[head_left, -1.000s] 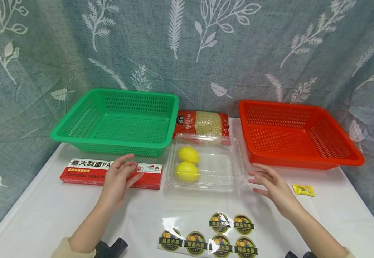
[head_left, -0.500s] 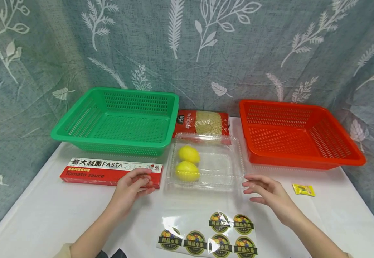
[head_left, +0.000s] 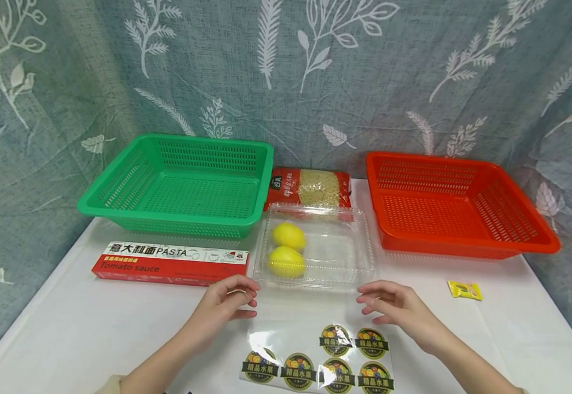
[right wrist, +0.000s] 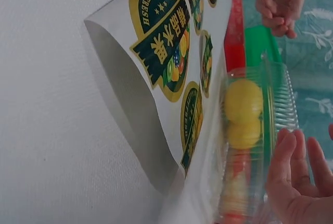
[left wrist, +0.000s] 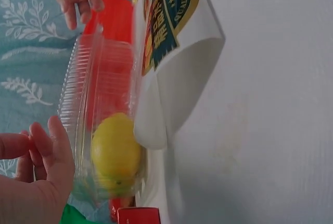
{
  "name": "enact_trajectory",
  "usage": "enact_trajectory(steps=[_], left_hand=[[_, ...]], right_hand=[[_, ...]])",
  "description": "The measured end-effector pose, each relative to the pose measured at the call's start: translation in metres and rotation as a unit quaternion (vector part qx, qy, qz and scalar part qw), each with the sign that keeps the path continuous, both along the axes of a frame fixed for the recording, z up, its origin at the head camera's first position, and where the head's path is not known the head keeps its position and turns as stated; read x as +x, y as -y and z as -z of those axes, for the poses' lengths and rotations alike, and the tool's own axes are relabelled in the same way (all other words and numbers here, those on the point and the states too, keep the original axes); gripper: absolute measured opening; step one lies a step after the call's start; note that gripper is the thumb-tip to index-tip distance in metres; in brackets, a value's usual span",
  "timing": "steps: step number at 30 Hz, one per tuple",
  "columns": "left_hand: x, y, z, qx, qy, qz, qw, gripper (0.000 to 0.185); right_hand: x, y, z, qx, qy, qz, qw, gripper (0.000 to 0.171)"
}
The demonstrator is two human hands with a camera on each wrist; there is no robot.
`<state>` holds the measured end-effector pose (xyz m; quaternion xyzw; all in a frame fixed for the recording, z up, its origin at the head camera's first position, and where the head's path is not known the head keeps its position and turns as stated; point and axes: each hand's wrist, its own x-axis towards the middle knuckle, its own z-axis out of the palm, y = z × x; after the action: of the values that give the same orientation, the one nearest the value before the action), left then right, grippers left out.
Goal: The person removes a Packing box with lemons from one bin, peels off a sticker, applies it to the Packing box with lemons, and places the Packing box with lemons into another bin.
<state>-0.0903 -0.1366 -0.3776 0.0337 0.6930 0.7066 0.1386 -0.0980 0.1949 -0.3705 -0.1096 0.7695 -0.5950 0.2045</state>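
A clear plastic clamshell box [head_left: 332, 249] with two yellow lemons [head_left: 287, 261] at its left side sits mid-table. Just off its front left corner is my left hand [head_left: 224, 303], fingers loosely bent and holding nothing. At the front right corner my right hand [head_left: 396, 311] hovers the same way, with nothing in its grasp. In front of the box, between the hands, lies a sheet of round fruit stickers [head_left: 299, 371]. Its near edge curls up off the table in the right wrist view, where a sticker [right wrist: 161, 41] shows large.
Behind left stands a green basket [head_left: 207, 221], behind right a red basket [head_left: 443, 249]. A pasta box [head_left: 167, 268] lies at left, and a bag of pasta [head_left: 317, 186] lies behind the clamshell. A small yellow packet [head_left: 464, 290] is at right.
My left hand has moved right and nearer the body, off the pasta box to the clamshell's front left corner. My right hand has come slightly left and nearer too. The objects stay put.
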Motion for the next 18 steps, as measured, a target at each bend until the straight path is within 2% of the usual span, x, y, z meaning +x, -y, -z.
enact_trajectory(steps=[5, 10, 14, 16, 18], left_hand=[[0.000, -0.005, 0.002, -0.011, -0.008, 0.032, 0.9994, 0.022], [-0.002, -0.012, 0.004, -0.060, -0.042, 0.070, 0.9948, 0.019], [-0.004, -0.015, 0.004, -0.102, -0.077, 0.118, 0.9848, 0.017], [-0.005, -0.016, 0.004, -0.125, -0.099, 0.140, 0.9773, 0.015], [-0.007, -0.017, 0.005, -0.154, -0.133, 0.158, 0.9662, 0.014]], right_hand=[[0.000, 0.005, 0.003, 0.007, -0.004, -0.017, 1.000, 0.040], [-0.001, 0.009, 0.006, 0.011, -0.009, -0.037, 0.999, 0.038], [-0.001, 0.012, 0.009, 0.018, -0.017, -0.053, 0.998, 0.036], [-0.002, 0.014, 0.011, 0.021, -0.026, -0.067, 0.997, 0.035], [-0.003, 0.016, 0.014, 0.030, -0.034, -0.080, 0.996, 0.033]])
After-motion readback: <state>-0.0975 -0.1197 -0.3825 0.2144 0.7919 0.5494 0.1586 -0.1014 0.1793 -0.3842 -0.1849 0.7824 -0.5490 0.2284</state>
